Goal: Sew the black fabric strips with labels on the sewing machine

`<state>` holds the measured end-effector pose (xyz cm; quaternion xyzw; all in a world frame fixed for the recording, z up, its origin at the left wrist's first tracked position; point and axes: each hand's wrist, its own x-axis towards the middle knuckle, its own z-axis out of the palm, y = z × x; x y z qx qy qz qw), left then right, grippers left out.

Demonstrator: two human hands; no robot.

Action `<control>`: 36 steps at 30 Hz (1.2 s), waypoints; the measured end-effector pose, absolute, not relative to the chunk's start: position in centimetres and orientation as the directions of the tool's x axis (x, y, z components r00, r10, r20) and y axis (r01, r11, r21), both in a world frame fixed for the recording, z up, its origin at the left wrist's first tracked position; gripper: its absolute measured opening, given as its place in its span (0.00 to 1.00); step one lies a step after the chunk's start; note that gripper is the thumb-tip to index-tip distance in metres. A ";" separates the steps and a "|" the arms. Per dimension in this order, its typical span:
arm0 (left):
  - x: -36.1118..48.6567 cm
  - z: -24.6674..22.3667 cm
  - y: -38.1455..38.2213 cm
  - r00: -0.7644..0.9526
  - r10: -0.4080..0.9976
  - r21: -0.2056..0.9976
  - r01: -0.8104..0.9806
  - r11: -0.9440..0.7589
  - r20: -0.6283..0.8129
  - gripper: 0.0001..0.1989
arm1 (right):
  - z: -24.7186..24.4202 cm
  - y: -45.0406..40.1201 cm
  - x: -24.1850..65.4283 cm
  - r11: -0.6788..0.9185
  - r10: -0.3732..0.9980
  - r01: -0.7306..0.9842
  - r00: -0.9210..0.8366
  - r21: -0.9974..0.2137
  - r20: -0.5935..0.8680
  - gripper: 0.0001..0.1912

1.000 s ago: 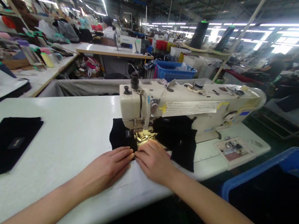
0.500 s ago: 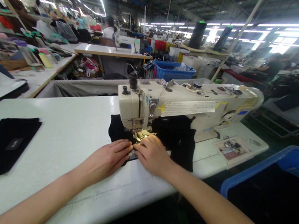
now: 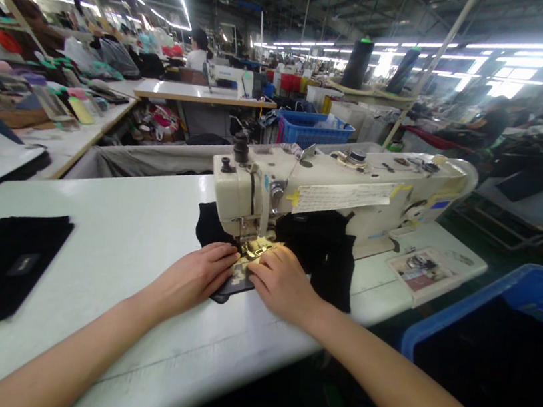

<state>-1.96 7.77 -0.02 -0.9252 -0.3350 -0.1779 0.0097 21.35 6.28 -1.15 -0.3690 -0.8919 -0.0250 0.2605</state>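
Note:
A sewing machine (image 3: 340, 179) stands on the white table, its lit needle area just beyond my fingertips. Black fabric (image 3: 212, 223) lies under the presser foot, to the left of the needle. More of it, a black fabric piece (image 3: 332, 273), spreads beneath the machine arm to the right. My left hand (image 3: 201, 271) is closed, fingers together, pressing the fabric's edge left of the foot. On the other side, my right hand (image 3: 286, 283) has curled fingers gripping cloth close to the foot; its fingertips partly hide the edge. Between the hands the metal plate (image 3: 240, 281) shows.
Folded black fabric with a small label (image 3: 1, 273) lies on the table at left. A blue basket (image 3: 445, 295) holding dark cloth stands at right. Thread cones (image 3: 358, 64) rise behind the machine. Another sewing table (image 3: 206, 95) and a seated person (image 3: 198, 52) are further back.
My left hand has shifted slightly left and away from me, and the right slightly right. The gap between them has widened, baring the plate. The fabric's left part moved slightly left and away.

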 end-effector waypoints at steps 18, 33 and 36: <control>-1.9 0.4 8.8 0.713 0.624 0.107 0.627 -0.772 0.319 0.20 | -1.8 3.6 23.1 0.748 0.625 0.647 -0.612 -0.149 0.484 0.09; -2.2 -0.7 8.4 0.559 0.758 0.170 0.755 -0.633 0.338 0.20 | -0.3 7.3 26.8 0.500 0.723 0.851 -0.309 -0.159 0.618 0.14; -2.2 -0.8 8.3 0.543 0.781 0.181 0.773 -0.608 0.309 0.21 | 0.0 10.3 28.6 0.357 0.799 0.929 -0.251 -0.096 0.546 0.16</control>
